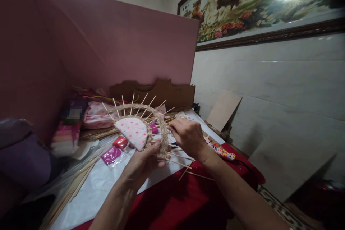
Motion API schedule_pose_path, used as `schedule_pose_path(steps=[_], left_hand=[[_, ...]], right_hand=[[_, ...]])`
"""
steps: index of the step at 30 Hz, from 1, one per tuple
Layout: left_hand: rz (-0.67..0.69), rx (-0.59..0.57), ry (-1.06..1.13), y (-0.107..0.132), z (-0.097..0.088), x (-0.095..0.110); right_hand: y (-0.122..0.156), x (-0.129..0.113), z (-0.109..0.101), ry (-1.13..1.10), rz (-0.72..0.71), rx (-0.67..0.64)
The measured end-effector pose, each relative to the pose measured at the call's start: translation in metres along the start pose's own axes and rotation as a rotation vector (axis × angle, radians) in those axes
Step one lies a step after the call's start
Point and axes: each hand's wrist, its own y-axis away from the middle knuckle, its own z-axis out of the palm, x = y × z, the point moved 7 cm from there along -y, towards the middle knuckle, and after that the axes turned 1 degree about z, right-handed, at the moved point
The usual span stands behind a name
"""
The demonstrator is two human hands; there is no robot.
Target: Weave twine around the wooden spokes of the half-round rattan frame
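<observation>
A half-round woven piece (163,133) of twisted tan cord and thin sticks is held up over the table. The stick ends fan out past its outer band, and open gaps show between that band and the inner one. At its centre is a padded half-circle of fabric (131,132), pale pink with small red dots. My left hand (147,158) grips the woven piece from below, thumb in front and fingers behind. At the outer band's right edge, my right hand (187,136) is closed in a pinch. What its fingertips hold is too small to make out.
A white sheet (107,181) and red cloth (167,205) cover the table. Small red (120,142) and magenta packets (111,155) lie left of my hands. Loose sticks (81,179), dotted fabric (97,115) and torn cardboard (134,91) lie around. Flowered fabric (223,151) is at right.
</observation>
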Motion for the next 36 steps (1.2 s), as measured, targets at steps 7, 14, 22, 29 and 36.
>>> schedule_pose_path(steps=[7, 14, 22, 29, 36], left_hand=[[-0.006, 0.001, -0.030, 0.001, 0.002, 0.001], [0.020, -0.005, -0.008, 0.000, 0.000, 0.001], [0.014, 0.018, 0.041, -0.001, -0.001, -0.001], [0.011, 0.009, 0.027, 0.001, 0.001, 0.001], [0.028, -0.015, 0.011, 0.001, 0.002, 0.002]], right_hand=[[-0.004, -0.008, 0.002, 0.101, -0.064, -0.051], [-0.004, -0.008, 0.004, 0.090, -0.058, -0.045], [-0.002, -0.008, -0.001, 0.085, -0.081, -0.081], [-0.001, -0.002, -0.003, -0.111, -0.031, -0.115], [0.004, 0.000, -0.019, -0.372, -0.124, -0.222]])
